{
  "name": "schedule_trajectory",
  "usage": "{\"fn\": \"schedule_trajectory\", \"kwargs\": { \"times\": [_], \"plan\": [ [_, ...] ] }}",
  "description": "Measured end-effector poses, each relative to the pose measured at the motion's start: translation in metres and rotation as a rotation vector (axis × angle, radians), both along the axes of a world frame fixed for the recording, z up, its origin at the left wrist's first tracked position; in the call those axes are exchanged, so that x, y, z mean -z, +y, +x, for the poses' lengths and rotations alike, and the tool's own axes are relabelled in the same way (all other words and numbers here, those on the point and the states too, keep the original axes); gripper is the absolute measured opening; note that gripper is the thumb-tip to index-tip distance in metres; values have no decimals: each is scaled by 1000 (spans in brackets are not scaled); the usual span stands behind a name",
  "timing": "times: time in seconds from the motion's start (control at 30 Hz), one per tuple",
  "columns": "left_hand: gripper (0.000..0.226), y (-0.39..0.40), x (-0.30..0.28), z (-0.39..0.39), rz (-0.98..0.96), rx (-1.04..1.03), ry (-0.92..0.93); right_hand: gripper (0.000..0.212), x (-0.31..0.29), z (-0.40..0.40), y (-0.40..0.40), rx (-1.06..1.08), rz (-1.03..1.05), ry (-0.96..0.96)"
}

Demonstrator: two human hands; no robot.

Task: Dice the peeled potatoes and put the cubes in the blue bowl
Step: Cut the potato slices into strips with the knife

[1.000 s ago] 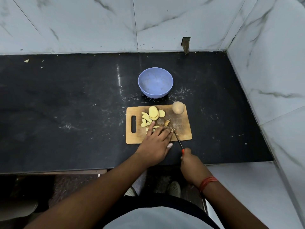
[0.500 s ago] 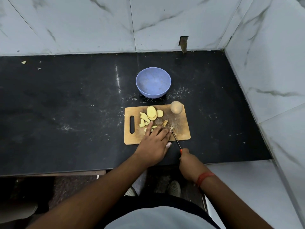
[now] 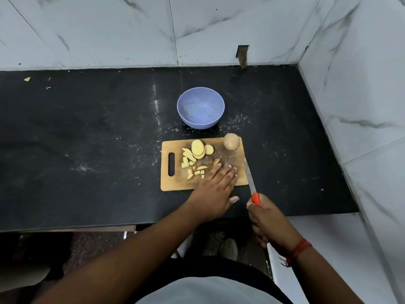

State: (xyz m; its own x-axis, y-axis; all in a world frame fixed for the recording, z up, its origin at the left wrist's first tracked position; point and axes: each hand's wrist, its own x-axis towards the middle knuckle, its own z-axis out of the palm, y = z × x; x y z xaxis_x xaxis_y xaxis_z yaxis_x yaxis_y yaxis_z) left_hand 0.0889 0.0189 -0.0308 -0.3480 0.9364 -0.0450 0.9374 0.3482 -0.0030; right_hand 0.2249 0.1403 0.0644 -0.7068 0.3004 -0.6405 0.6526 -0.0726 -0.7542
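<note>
A wooden cutting board (image 3: 175, 183) lies on the black counter. On it are yellow potato slices (image 3: 198, 148), several cut potato pieces (image 3: 194, 167) and a whole potato (image 3: 231, 141) at its far right corner. My left hand (image 3: 213, 189) lies flat on the board's near right part, fingers straight, just right of the cut pieces. My right hand (image 3: 266, 220) grips the orange handle of a knife (image 3: 249, 175), whose blade points away along the board's right edge. The blue bowl (image 3: 200, 110) stands behind the board and looks empty.
The black counter (image 3: 87, 139) is bounded by marble walls at the back and right, meeting in a corner (image 3: 298, 64). Its front edge runs just below my left hand. A small scrap (image 3: 27, 79) lies at the far left. Feet show on the floor below.
The knife has moved right, off the potato pieces to the board's right edge. My left hand has flattened with its fingers straight on the board.
</note>
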Motion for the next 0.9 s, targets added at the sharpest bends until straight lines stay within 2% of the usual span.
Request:
{"fn": "schedule_trajectory", "kwargs": {
  "times": [0.1,0.33,0.6,0.77,0.9],
  "plan": [
    [69,-10,1,-5,-21,-42,19,21,-2,0,1,-19,6,0],
    [63,-59,1,-17,102,-158,47,25,0,2,6,-71,45,-23],
    [63,-72,-3,-34,145,-164,58,24,-8,-12,4,-100,49,-20],
    [57,-56,-12,-29,201,-97,43,21,-8,-16,2,-87,50,-30],
    [62,-18,-16,-24,130,-154,46,20,-9,-20,1,-90,62,-16]
  ]
}}
